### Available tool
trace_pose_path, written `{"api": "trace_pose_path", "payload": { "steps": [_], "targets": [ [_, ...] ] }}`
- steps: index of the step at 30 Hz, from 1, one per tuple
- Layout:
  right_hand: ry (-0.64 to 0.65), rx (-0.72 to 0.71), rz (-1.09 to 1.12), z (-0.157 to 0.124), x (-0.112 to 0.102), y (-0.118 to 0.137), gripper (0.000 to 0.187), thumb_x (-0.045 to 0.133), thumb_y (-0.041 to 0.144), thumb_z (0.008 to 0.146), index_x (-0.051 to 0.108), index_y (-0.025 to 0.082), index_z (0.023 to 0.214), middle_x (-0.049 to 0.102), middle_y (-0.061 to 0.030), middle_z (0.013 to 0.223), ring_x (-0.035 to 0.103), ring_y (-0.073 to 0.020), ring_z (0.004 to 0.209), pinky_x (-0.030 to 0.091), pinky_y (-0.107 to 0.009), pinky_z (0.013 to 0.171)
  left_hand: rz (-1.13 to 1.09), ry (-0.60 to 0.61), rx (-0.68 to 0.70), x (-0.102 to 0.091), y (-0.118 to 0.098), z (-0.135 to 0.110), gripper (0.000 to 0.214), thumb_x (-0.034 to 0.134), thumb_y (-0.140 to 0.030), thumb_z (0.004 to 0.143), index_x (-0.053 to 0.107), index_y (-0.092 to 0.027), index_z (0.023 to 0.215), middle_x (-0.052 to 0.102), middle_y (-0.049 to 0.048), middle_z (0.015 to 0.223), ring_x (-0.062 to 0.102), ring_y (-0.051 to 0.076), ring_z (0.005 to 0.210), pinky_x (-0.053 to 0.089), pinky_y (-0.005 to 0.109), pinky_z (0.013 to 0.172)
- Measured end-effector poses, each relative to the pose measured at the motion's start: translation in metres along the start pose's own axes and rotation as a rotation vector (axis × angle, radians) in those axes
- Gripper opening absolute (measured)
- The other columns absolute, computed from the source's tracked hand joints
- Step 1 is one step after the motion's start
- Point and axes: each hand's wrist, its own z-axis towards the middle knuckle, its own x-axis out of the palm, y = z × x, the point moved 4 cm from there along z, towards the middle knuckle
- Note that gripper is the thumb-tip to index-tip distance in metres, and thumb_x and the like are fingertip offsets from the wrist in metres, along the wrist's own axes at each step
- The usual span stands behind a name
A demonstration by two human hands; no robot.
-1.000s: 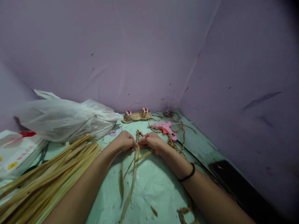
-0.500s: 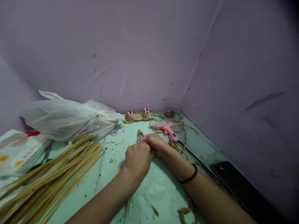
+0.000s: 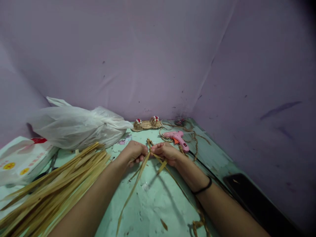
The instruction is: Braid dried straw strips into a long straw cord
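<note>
Between my hands, a short plaited cord point(image 3: 149, 143) of tan dried leaf stands up at the middle of the table. My left hand point(image 3: 135, 152) pinches strips on its left side; my right hand point(image 3: 165, 152) pinches strips on its right side. Loose ends hang below: one long leaf strip point(image 3: 133, 191) trails toward the front edge, and another shorter strip point(image 3: 162, 167) sticks out under my right hand. The exact fingertip hold is partly hidden by the fingers.
At left lies a bundle of dried leaf strips point(image 3: 61, 187), with a white plastic bag point(image 3: 81, 126) and a printed bag point(image 3: 24, 161) behind. A pink glue gun point(image 3: 179, 139), woven slippers with red-white flowers point(image 3: 147, 124), twisted rope point(image 3: 196, 144) and a black phone point(image 3: 251, 197) are also on the green table point(image 3: 153, 210).
My hands were bunched together, the left over the right; now they are apart on either side of the cord. The left moved left, and the strips between them show.
</note>
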Motion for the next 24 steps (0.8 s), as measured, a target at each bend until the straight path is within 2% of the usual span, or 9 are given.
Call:
{"api": "trace_pose_path", "payload": {
  "steps": [3, 6, 9, 11, 13, 16, 18, 20, 24],
  "targets": [
    [0.071, -0.017, -0.005, 0.001, -0.001, 0.001, 0.005, 0.054, 0.006, 0.057, 0.056, 0.01, 0.059, 0.06, -0.0016, 0.049, 0.053, -0.0081, 0.044, 0.039, -0.017, 0.044, -0.157, 0.148, -0.047, 0.012, 0.006, 0.002, 0.012, 0.048, -0.012, 0.063, 0.057, -0.008, 0.056, 0.044, -0.0014, 0.037, 0.031, 0.003, 0.03, 0.018, 0.016, 0.033],
    [0.075, -0.03, -0.065, 0.001, -0.003, 0.003, 0.007, 0.054, 0.007, 0.057, 0.056, 0.01, 0.062, 0.059, -0.0003, 0.049, 0.047, -0.0057, 0.039, 0.034, -0.015, 0.04, -0.253, 0.183, -0.076, 0.015, 0.009, 0.006, 0.01, 0.049, -0.011, 0.061, 0.055, -0.007, 0.054, 0.049, 0.0002, 0.043, 0.032, 0.002, 0.033, 0.017, 0.015, 0.033],
    [0.015, -0.075, -0.176, 0.002, -0.005, 0.006, 0.012, 0.055, 0.006, 0.054, 0.055, 0.012, 0.065, 0.058, 0.0012, 0.049, 0.046, -0.0051, 0.039, 0.032, -0.015, 0.04, -0.221, 0.193, -0.128, 0.015, 0.012, 0.01, 0.011, 0.05, -0.013, 0.06, 0.053, -0.009, 0.05, 0.043, -0.0023, 0.038, 0.028, 0.002, 0.031, 0.013, 0.015, 0.032],
    [-0.01, -0.134, -0.28, 0.003, -0.005, 0.008, 0.014, 0.056, 0.006, 0.053, 0.054, 0.012, 0.065, 0.058, 0.0013, 0.05, 0.048, -0.0064, 0.043, 0.035, -0.016, 0.043, -0.142, 0.128, -0.111, 0.013, 0.011, 0.01, 0.013, 0.05, -0.014, 0.059, 0.051, -0.01, 0.047, 0.039, -0.0036, 0.034, 0.025, 0.002, 0.029, 0.011, 0.017, 0.032],
    [-0.044, -0.198, -0.432, 0.004, -0.005, 0.01, 0.013, 0.056, 0.008, 0.052, 0.056, 0.012, 0.065, 0.058, 0.0007, 0.052, 0.048, -0.0073, 0.046, 0.035, -0.017, 0.045, -0.048, 0.007, -0.036, 0.012, 0.008, 0.008, 0.013, 0.051, -0.013, 0.056, 0.048, -0.012, 0.043, 0.035, -0.0046, 0.03, 0.023, 0.003, 0.027, 0.011, 0.019, 0.032],
    [-0.166, -0.291, -0.748, -0.001, -0.006, 0.017, 0.008, 0.057, 0.013, 0.053, 0.06, 0.012, 0.06, 0.056, -0.0005, 0.05, 0.046, -0.0081, 0.046, 0.032, -0.018, 0.044, -0.006, -0.126, 0.084, 0.014, 0.004, 0.004, 0.016, 0.048, -0.008, 0.052, 0.043, -0.013, 0.038, 0.03, -0.0053, 0.027, 0.024, 0.004, 0.028, 0.013, 0.019, 0.033],
    [-0.269, -0.318, -0.934, -0.008, -0.006, 0.024, 0.009, 0.058, 0.019, 0.054, 0.062, 0.012, 0.055, 0.053, -0.0009, 0.045, 0.044, -0.0086, 0.045, 0.028, -0.019, 0.042, -0.046, -0.137, 0.124, 0.018, 0.003, 0.003, 0.016, 0.046, -0.006, 0.05, 0.041, -0.013, 0.036, 0.03, -0.0056, 0.027, 0.025, 0.003, 0.029, 0.014, 0.018, 0.034],
    [-0.321, -0.284, -1.023, -0.013, -0.007, 0.028, 0.012, 0.058, 0.022, 0.054, 0.062, 0.011, 0.052, 0.05, -0.0009, 0.042, 0.042, -0.0086, 0.043, 0.025, -0.019, 0.04, -0.082, -0.14, 0.14, 0.02, 0.004, 0.004, 0.016, 0.045, -0.006, 0.05, 0.04, -0.013, 0.036, 0.03, -0.0055, 0.027, 0.025, 0.003, 0.029, 0.014, 0.018, 0.033],
    [-0.257, -0.228, -0.995, -0.018, -0.001, 0.027, 0.011, 0.055, 0.016, 0.054, 0.065, 0.011, 0.054, 0.051, -0.0007, 0.041, 0.043, -0.0086, 0.042, 0.024, -0.019, 0.039, -0.124, -0.166, 0.077, 0.019, 0.009, 0.006, 0.017, 0.048, -0.009, 0.049, 0.038, -0.014, 0.036, 0.03, -0.0053, 0.027, 0.023, 0.003, 0.027, 0.012, 0.018, 0.032]
  ]
}}
